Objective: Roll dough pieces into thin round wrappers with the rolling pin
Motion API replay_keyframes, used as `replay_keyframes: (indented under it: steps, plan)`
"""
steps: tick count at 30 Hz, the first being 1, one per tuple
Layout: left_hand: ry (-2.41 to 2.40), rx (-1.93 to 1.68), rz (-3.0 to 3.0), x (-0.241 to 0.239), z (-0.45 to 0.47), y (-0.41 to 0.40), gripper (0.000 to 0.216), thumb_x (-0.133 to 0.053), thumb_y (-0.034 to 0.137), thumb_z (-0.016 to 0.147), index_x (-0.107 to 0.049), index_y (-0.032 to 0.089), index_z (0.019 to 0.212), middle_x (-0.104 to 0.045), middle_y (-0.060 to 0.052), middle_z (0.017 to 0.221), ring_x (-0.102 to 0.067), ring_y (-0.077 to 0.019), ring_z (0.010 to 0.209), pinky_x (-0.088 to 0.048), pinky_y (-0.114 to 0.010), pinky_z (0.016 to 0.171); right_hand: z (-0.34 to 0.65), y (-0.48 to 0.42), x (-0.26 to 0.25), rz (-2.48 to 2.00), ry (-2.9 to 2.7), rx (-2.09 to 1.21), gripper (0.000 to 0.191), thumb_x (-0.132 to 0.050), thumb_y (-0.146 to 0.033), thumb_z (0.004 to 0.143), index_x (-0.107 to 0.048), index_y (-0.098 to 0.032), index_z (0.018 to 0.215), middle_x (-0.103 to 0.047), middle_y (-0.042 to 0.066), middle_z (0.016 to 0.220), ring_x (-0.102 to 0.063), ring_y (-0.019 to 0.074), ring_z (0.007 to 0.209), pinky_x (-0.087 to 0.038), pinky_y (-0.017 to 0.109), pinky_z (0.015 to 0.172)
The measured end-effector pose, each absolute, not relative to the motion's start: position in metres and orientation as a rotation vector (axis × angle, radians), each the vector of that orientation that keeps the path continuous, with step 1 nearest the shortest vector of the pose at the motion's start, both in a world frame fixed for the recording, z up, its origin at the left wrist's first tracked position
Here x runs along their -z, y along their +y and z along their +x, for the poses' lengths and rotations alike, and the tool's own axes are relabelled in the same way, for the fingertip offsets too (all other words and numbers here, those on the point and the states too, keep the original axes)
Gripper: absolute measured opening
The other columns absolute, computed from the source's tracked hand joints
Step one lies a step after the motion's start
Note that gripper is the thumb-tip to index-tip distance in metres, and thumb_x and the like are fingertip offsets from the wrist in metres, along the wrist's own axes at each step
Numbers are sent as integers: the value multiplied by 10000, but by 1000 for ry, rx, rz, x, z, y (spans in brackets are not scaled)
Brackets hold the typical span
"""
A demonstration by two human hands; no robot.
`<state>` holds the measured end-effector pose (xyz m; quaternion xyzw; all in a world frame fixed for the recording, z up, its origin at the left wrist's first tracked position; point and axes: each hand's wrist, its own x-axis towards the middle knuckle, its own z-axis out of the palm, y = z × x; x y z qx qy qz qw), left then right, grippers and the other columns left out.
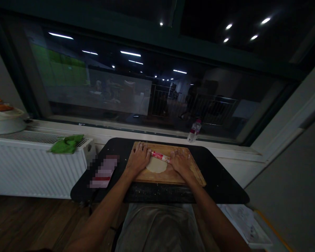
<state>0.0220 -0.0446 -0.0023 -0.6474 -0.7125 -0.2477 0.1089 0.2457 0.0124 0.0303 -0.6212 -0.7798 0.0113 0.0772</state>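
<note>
A flat, pale round of dough [156, 165] lies on a wooden board [168, 178]. Across the dough's far edge lies a rolling pin [160, 156] with a red-and-white printed wrap. My left hand [140, 156] covers its left end, fingers pointing away from me. Over the right end is my right hand [181, 161], fingers bent around it. Pale, flour-like dust shows on the fingers of both hands. The ends of the pin are hidden under the hands.
The board rests on a black table [217, 171] strewn with crumbs. A blurred-out flat pink item [105, 173] lies at left. A plastic bottle [194, 131] stands on the windowsill. Left are a white radiator [36, 164], a green cloth [67, 144] and a white container [5, 120].
</note>
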Motion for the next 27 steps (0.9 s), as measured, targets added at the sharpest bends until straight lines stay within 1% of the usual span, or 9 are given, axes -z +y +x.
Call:
replay_keyframes:
  steps: [3, 6, 10, 13, 16, 21, 25, 27]
  plan:
    - [-2102, 713, -1928, 2, 22, -46, 461, -321, 409, 1150, -607, 170, 1419, -556, -193, 1620, -420, -333, 1583, -445, -555, 1214, 246, 27, -31, -1907, -2320, -119, 658, -162, -428, 1172, -419, -122, 1694, -347, 183, 1773, -242, 366, 1671, -124, 652, 1332]
    - [-2105, 710, -1950, -1, 21, -48, 458, -292, 416, 1154, -635, 186, 1354, -586, -188, 1572, -462, -331, 1533, -459, -565, 1182, 247, 30, -27, -1878, -2361, -131, 663, -153, -419, 1169, -363, -106, 1715, -329, 185, 1778, -245, 355, 1672, -101, 657, 1336]
    - [-2117, 698, -1967, -6, 20, -50, 469, -270, 399, 1156, -682, 206, 1268, -675, -157, 1395, -544, -319, 1397, -472, -542, 1137, 248, 17, -19, -1823, -2369, -12, 660, -173, -388, 1162, -394, -69, 1695, -336, 191, 1773, -216, 348, 1681, -102, 628, 1342]
    - [-2128, 667, -1956, -7, 20, -50, 498, -265, 396, 1154, -712, 190, 1229, -699, -160, 1317, -556, -337, 1331, -473, -544, 1109, 248, -2, -14, -1774, -2353, 86, 656, -180, -390, 1164, -420, -71, 1684, -413, 199, 1735, -287, 342, 1658, -136, 600, 1341]
    - [-2139, 654, -1933, -7, 21, -50, 522, -264, 398, 1152, -733, 177, 1213, -704, -167, 1312, -555, -352, 1314, -471, -550, 1091, 246, -23, -11, -1709, -2347, 180, 642, -192, -380, 1167, -406, -75, 1690, -486, 212, 1688, -391, 347, 1610, -184, 598, 1328]
    - [-2203, 615, -1886, -9, 21, -52, 550, -261, 397, 1144, -756, 173, 1232, -720, -181, 1308, -563, -384, 1303, -485, -572, 1039, 243, -56, 2, -1660, -2305, 307, 642, -227, -370, 1162, -497, -11, 1621, -511, 253, 1652, -474, 372, 1557, -249, 560, 1319]
    - [-2225, 601, -1878, -10, 20, -53, 540, -270, 379, 1136, -739, 172, 1305, -714, -201, 1345, -552, -403, 1342, -484, -591, 1037, 242, -69, 11, -1607, -2284, 364, 615, -276, -335, 1145, -488, -26, 1633, -480, 237, 1676, -467, 357, 1566, -250, 527, 1328]
    - [-2233, 597, -1880, -9, 20, -51, 542, -271, 386, 1137, -747, 174, 1288, -715, -199, 1351, -547, -401, 1358, -481, -582, 1048, 241, -68, 9, -1624, -2297, 328, 622, -260, -342, 1146, -496, -29, 1629, -481, 238, 1674, -464, 359, 1567, -246, 538, 1329]
